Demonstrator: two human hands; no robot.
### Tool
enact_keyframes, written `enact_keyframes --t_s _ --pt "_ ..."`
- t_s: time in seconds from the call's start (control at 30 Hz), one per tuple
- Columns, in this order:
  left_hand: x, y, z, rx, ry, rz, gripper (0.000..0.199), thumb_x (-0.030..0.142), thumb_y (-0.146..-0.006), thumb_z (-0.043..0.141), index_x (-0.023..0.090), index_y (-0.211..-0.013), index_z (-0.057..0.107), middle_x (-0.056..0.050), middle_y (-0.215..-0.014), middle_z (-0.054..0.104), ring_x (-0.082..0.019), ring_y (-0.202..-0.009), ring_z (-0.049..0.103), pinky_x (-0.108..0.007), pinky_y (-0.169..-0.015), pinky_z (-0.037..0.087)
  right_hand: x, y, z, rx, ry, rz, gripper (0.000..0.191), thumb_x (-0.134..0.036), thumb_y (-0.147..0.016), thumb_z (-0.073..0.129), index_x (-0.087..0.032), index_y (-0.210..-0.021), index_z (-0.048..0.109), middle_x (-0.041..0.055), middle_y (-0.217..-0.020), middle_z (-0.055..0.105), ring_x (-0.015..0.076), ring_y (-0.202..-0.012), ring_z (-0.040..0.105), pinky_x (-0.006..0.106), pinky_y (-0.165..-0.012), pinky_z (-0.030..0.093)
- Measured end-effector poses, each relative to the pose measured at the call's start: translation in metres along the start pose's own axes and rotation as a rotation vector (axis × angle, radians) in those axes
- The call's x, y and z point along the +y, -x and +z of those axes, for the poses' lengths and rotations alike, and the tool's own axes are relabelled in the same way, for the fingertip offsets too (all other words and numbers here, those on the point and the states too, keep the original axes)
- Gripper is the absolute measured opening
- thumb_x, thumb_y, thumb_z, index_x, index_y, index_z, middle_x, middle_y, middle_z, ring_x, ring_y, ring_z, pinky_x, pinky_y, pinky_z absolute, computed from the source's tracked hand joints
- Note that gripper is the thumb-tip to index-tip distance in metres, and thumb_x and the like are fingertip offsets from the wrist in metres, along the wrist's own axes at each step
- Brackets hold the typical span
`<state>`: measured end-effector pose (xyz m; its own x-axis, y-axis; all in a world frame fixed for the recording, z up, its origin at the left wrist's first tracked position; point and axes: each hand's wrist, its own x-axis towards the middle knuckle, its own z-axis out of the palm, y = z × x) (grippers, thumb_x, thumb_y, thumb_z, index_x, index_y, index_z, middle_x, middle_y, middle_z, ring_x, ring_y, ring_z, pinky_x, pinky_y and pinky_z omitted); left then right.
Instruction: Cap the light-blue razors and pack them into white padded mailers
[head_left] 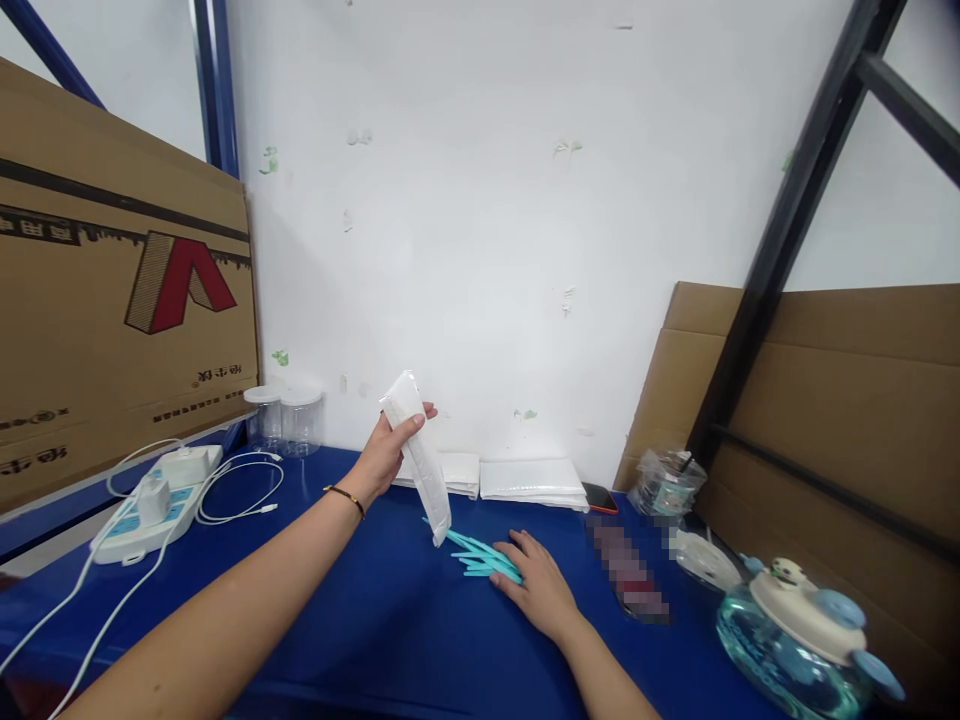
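Observation:
My left hand [388,450] is raised above the blue table, closed around a long, narrow white packet [421,465]. The thumb lies across the packet's front, and its lower end tilts down to the right. Right below that end lies a loose bunch of thin turquoise sticks [484,558], fanned out on the tabletop. My right hand [536,580] rests palm down at the right end of the bunch, its fingers spread and touching the sticks. One stick passes partly behind the packet's lower tip.
White flat packs [532,482] lie along the wall, near a phone [601,498]. A power strip [161,505] with cables and lidded clear jars [301,425] stand left. To the right are a plastic-wrapped cup [667,485], a blurred object [628,575] and a clear teal kettle-like vessel [795,640].

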<state>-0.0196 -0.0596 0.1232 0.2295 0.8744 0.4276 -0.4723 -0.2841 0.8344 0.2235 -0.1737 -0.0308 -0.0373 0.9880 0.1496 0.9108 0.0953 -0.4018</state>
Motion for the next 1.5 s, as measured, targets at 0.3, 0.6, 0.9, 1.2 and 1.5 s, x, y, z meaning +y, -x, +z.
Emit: enact_keyframes --t_s 0.3,0.6,0.9,1.2,1.5 --pt "0.021 -0.009 -0.009 -0.245 -0.414 0.085 0.062 0.037 -0.066 0.072 0.018 -0.12 0.051 -0.011 -0.111 0.062 -0.029 -0.104 0.057 -0.036 -0.086 0.043 -0.003 0.0 -0.002 0.006 0.003 0.0 0.048 -0.057 -0.085 0.043 -0.033 -0.127 0.052 0.0025 -0.141 0.041 0.0275 -0.135 0.027 0.042 -0.109 0.024" --pt "-0.027 0.025 -0.075 -0.893 -1.58 -0.068 0.079 0.045 -0.043 0.079 0.028 -0.117 0.055 -0.006 -0.107 0.06 -0.031 -0.101 0.055 -0.041 -0.092 0.038 0.0 -0.002 0.001 0.002 0.014 0.007 0.05 -0.061 -0.085 0.041 -0.036 -0.127 0.051 0.0011 -0.141 0.041 0.0271 -0.135 0.027 0.042 -0.108 0.025" --pt "-0.053 0.032 -0.087 -0.798 -1.344 -0.183 0.081 0.051 -0.069 0.065 0.028 -0.14 0.031 -0.007 -0.143 0.038 -0.028 -0.127 0.037 -0.037 -0.104 0.029 0.002 -0.004 0.004 0.023 -0.012 0.019 0.053 -0.061 -0.083 0.044 -0.035 -0.129 0.048 0.0002 -0.141 0.042 0.026 -0.134 0.028 0.042 -0.109 0.025" --pt "-0.115 0.015 -0.034 -0.818 -1.437 -0.07 0.022 0.02 -0.07 0.063 0.024 -0.091 0.065 -0.004 -0.093 0.063 -0.021 -0.088 0.057 -0.027 -0.075 0.042 0.028 0.011 -0.007 0.006 -0.067 0.109 0.09 -0.066 -0.067 0.061 -0.032 -0.143 0.026 0.0011 -0.15 0.027 0.0301 -0.139 0.014 0.048 -0.112 0.014" --pt "-0.132 0.023 -0.026 -0.895 -1.078 -0.201 0.021 0.028 -0.07 0.064 0.022 -0.09 0.066 0.002 -0.073 0.062 -0.012 -0.065 0.056 -0.017 -0.055 0.039 0.009 0.012 -0.012 -0.122 -0.029 -0.006 0.061 -0.062 -0.087 0.036 -0.036 -0.142 0.027 -0.0063 -0.15 0.025 0.0237 -0.14 0.013 0.041 -0.114 0.015"
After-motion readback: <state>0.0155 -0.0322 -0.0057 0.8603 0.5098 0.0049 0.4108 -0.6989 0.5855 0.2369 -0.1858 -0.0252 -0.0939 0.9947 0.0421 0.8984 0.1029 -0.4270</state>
